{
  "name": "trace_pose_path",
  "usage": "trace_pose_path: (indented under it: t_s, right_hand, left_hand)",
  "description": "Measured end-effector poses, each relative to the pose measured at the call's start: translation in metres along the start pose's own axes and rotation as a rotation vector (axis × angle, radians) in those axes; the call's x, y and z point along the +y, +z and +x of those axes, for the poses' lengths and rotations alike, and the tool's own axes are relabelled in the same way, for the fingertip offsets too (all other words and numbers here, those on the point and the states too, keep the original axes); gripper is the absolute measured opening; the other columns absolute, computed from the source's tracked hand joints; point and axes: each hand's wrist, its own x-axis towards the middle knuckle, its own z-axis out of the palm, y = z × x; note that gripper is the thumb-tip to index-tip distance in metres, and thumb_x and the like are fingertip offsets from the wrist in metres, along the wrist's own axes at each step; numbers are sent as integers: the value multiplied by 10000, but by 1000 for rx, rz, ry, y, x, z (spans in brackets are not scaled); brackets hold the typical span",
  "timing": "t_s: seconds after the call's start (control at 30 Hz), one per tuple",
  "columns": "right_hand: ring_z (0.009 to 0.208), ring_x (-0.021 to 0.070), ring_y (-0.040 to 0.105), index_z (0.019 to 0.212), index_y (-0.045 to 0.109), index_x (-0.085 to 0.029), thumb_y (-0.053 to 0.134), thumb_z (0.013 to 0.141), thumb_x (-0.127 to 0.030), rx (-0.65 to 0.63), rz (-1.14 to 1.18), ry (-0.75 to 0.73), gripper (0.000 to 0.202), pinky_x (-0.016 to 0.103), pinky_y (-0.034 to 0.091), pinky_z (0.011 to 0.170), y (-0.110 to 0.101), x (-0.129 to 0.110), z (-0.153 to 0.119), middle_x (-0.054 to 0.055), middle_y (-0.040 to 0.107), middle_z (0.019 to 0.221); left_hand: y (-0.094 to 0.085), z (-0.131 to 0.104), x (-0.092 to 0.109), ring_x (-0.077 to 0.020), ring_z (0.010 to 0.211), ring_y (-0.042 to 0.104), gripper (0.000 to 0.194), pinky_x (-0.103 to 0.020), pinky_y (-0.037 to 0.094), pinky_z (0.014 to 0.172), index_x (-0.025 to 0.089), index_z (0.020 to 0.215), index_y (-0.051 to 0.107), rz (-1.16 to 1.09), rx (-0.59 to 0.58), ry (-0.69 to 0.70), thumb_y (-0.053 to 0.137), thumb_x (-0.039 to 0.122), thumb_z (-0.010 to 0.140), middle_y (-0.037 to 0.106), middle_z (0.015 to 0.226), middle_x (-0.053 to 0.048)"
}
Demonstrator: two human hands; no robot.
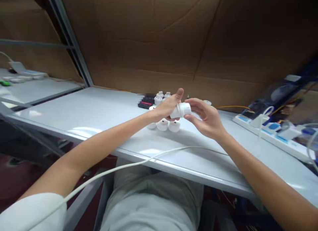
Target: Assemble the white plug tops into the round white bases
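Above the table, a white cylindrical plastic part (184, 109) with a raised ring round it lies tilted between my two hands. My left hand (168, 106) is closed round its left end, thumb pointing up. At the other end, my right hand (205, 117) has its thumb and fingertips at the rim, the fingers curved. Below and behind my left hand stand several similar white round parts (162, 124) with dark holes in their tops. More white pieces (159, 99) are grouped farther back, next to a black box with a red stripe (146, 102).
A long white power strip (275, 136) with plugs and cables runs along the table's right side. One white cable (159, 154) crosses the front edge and my lap. Brown cardboard (149, 42) walls the back; a metal post (72, 38) rises at left.
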Motion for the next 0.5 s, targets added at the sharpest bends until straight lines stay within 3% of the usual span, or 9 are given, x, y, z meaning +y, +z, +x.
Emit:
trace_pose_path:
  t_s: [0.23,0.37,0.5]
  right_hand:
    - [1180,293,760,1293,698,-264,844,888,-374,-27,-22,-82,445,491,608,1110,-1,1,-2,89,770,1280]
    - [1140,300,773,1268,709,-265,834,880,-313,-46,-174,-182,410,495,634,1049,-4,1,-2,94,784,1264]
    - [1151,312,772,1185,728,-286,792,900,-238,-57,-320,-326,295,493,636,1023,-6,-3,-1,87,797,1263]
  left_hand:
    - [-1,-3,2,-189,571,619,670,-305,459,515,232,1046,584,-33,-23,-48,389,868,969,581,723,-15]
    - [0,-5,3,-177,595,627,427,-282,466,533,220,1104,589,4,-5,-89,396,600,1080,612,767,-23]
    - [0,-6,3,-166,556,627,212,-236,361,462,209,1055,584,15,-39,-167,522,407,1013,636,775,-24]
